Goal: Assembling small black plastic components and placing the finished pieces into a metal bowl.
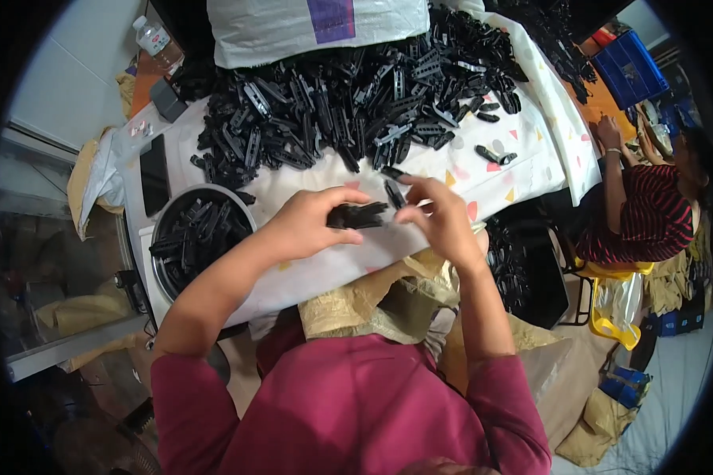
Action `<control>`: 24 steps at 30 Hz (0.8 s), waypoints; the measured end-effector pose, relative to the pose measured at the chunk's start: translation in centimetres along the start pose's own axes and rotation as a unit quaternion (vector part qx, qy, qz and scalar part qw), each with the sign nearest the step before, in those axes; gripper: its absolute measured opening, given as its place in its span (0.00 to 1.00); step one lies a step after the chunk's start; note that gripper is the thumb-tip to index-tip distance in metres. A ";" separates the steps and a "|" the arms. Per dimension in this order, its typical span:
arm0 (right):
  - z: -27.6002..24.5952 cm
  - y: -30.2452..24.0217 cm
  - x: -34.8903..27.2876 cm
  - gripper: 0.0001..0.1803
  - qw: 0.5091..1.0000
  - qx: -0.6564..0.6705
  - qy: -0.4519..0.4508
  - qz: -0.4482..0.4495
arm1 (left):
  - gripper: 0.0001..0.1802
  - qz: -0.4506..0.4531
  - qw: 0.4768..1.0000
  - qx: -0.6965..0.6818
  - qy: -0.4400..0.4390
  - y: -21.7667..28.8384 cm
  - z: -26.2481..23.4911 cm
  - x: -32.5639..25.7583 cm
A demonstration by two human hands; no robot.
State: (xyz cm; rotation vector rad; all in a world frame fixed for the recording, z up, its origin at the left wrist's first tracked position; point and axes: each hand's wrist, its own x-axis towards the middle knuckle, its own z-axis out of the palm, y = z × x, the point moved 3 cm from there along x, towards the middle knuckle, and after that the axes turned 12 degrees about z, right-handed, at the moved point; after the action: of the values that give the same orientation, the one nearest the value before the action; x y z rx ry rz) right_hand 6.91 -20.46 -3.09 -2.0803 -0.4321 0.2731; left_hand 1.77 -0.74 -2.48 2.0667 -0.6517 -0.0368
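Note:
Above the near part of the patterned table cover (309,273), my left hand (313,226) is closed around a small bundle of slim black plastic parts (360,214). Just to its right, my right hand (442,222) pinches a single black plastic part (394,193) between thumb and fingers, with its near end close to the bundle. One more dark piece (391,172) shows by the right fingertips; whether they touch it I cannot tell. Beyond both hands spreads a large pile of similar black parts (333,111). A lone part (495,155) lies apart at the right.
A round metal bowl (253,219) of black parts stands left of my left forearm. Behind the pile is a white sack (269,32); a phone (154,178) and a plastic bottle (157,41) are at the left. Another person (642,206) sits at the right, near a blue crate (630,70).

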 end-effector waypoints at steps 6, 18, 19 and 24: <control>-0.3 5.3 3.7 0.17 0.968 -0.237 0.074 -0.038 | 0.17 -0.325 0.785 -0.474 0.229 -5.0 -0.8 0.6; -5.2 7.9 -0.6 0.31 0.841 0.457 0.099 0.272 | 0.08 0.094 0.969 0.210 -0.092 -2.5 6.0 10.0; -5.0 7.5 -0.9 0.36 0.844 0.465 0.087 0.255 | 0.07 0.102 0.967 0.219 -0.085 -2.9 6.9 9.7; -4.7 6.9 -1.4 0.23 0.766 0.566 -0.039 0.301 | 0.08 0.071 0.945 0.254 -0.194 -1.1 7.4 9.5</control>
State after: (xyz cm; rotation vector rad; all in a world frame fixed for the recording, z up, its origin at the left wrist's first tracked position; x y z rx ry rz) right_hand 8.62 -27.96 -6.57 -0.9206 0.3543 0.7777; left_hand 8.38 -10.44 -5.35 2.5275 -1.1469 -0.2183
